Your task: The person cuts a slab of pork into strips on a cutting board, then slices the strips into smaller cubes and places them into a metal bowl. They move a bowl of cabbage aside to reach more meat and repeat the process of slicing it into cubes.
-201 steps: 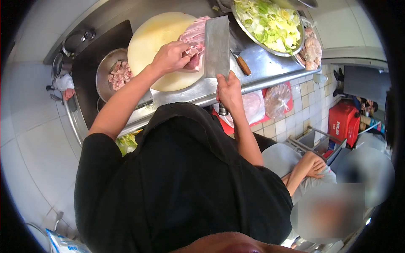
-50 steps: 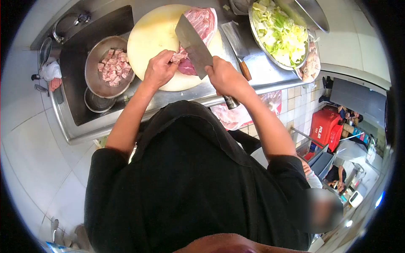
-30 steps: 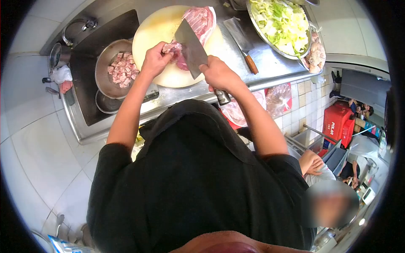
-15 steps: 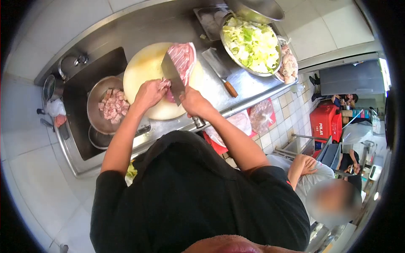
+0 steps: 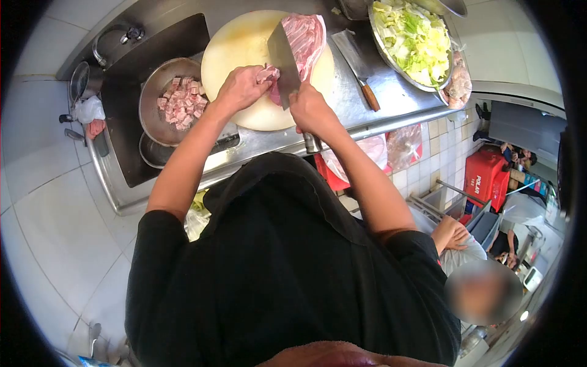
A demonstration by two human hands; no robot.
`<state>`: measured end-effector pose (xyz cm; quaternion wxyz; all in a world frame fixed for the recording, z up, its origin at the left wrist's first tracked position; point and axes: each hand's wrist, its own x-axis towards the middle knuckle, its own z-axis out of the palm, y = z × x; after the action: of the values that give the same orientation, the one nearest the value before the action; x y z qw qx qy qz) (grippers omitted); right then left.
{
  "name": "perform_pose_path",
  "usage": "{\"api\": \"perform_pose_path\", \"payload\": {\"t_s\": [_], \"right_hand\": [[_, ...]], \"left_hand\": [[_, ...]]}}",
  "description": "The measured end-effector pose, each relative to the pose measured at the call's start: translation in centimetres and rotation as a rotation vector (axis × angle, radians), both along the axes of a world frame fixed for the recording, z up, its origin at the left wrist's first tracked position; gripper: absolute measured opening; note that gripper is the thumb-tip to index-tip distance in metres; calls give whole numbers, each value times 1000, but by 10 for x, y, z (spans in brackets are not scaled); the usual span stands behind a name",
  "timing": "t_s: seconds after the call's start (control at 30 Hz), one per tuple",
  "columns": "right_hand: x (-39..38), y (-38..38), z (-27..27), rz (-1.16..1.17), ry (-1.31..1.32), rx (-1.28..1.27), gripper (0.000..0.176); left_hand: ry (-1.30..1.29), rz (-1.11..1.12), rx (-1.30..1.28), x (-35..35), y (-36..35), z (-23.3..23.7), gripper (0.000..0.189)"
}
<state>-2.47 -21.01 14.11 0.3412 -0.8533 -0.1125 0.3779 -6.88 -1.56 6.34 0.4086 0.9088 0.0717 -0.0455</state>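
A slab of raw meat lies on a round cutting board. My right hand grips the handle of a cleaver, whose broad blade stands at the meat's near-left edge. On the board's lower part, my left hand is closed on a small piece of meat, just left of the blade. Part of the meat under and beside the blade is hidden. Cubes of cut meat fill part of a metal bowl left of the board.
A second cleaver with a wooden handle lies right of the board. Beyond it stands a bowl of chopped lettuce and a bag of meat. The sink is at left. Another person's hand shows at right.
My view has shifted, so the counter and board sit higher and further right. Both hands keep their holds, and the cleaver stays beside the meat.
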Motion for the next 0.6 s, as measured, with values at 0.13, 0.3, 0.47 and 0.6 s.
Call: {"api": "perform_pose_path", "payload": {"t_s": [0.13, 0.3, 0.47, 0.6], "right_hand": [[11, 39, -102, -50, -343, -67, 47], [18, 23, -81, -44, -282, -121, 45], [20, 7, -40, 1, -205, -70, 33], [4, -10, -44, 92, -191, -100, 33]], "left_hand": [[-142, 14, 7, -7, -9, -4, 25], [-161, 64, -362, -3, 11, -44, 24], [-54, 179, -355, -24, 20, -61, 24], [-71, 200, -406, -27, 9, -44, 22]]}}
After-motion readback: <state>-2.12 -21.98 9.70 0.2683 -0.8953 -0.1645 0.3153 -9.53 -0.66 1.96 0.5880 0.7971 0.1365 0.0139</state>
